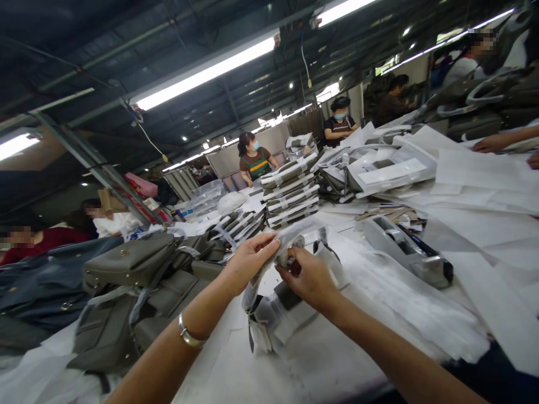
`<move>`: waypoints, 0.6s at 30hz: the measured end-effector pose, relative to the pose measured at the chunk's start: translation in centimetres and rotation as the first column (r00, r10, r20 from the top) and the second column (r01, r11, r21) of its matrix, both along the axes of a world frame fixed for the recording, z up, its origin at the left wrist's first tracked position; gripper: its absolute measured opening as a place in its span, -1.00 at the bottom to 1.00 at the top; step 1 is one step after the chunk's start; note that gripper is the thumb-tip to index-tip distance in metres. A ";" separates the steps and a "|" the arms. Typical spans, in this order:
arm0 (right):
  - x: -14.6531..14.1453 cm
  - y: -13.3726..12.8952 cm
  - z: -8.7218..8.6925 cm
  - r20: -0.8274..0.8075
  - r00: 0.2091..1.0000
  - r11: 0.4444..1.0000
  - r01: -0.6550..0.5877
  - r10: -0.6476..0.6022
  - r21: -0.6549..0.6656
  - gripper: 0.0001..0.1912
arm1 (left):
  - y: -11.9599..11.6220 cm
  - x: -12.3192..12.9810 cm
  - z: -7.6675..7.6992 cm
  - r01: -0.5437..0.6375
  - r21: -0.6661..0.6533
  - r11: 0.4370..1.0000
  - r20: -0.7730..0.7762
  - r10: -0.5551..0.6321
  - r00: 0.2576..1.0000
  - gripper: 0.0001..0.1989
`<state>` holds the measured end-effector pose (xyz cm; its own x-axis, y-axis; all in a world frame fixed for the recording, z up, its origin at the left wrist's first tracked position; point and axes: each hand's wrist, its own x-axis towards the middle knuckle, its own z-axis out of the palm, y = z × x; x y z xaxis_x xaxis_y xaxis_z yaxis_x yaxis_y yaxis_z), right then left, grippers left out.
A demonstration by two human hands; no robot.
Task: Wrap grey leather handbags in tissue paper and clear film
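Observation:
A handbag (pixel 287 294) wrapped in clear and white sheeting lies on the table in front of me. Its curved handle (pixel 309 225), covered in translucent plastic, arches up from it. My left hand (pixel 251 259) is closed on the left side of this handle, thumb along the top. On the inner side of the arch, my right hand (pixel 314 279) has its fingers curled and pinched at the plastic wrap. The right fingertips are partly hidden by the handle and the hand itself.
Grey-brown handbags (pixel 130 261) pile up on the left. Behind the handle stands a stack of wrapped bags (pixel 290 193). A tape dispenser (pixel 406 249) sits at the right, near plastic sleeves (pixel 416 297) and white paper sheets (pixel 484 224). Several people work around the table.

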<state>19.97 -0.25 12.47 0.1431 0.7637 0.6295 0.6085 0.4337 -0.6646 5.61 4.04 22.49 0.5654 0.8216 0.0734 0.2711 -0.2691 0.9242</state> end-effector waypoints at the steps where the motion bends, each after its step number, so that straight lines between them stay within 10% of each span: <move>1: -0.2 0.0 0.1 0.011 1.000 1.000 -0.001 0.000 0.008 -0.86 | 0.0 0.0 0.1 0.015 0.013 1.000 -0.003 -0.015 1.000 -0.54; 9: -0.9 -0.4 -0.7 0.116 0.993 0.999 0.033 -0.036 0.031 -0.85 | 0.1 -0.2 0.0 0.114 0.262 0.958 -0.291 -0.034 0.956 -0.58; 18: -2.2 -0.7 -1.7 0.157 0.987 1.000 0.017 -0.020 0.022 -0.79 | 0.8 -2.2 -1.1 0.028 0.019 0.999 -0.184 -0.024 0.983 -0.42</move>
